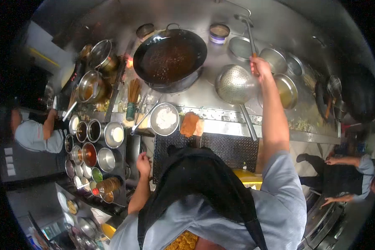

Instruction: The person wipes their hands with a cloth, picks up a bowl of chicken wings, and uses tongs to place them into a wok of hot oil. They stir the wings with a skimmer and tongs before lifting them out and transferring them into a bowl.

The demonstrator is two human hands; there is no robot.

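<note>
My right hand [261, 66] is wrapped round the wooden grip of a long-handled metal ladle [251, 36]. The ladle's head points away from me, close to the tap by the back wall, and its shape is hard to make out. Just left of that hand lies a large perforated strainer [236, 84], its handle toward me. My left hand [144, 164] hangs low beside my apron, fingers curled, with nothing visible in it. Ahead of it is a metal bowl of white food [164, 118]. A black wok [171, 56] with dark liquid sits on the stove.
Several sauce and seasoning bowls [89, 154] crowd the left counter, with an oil bottle [108, 185] near them. A bamboo brush [133, 91] stands by the wok. Metal pots [285, 91] line the right side. Flame [129, 62] shows left of the wok. Other people work at both sides.
</note>
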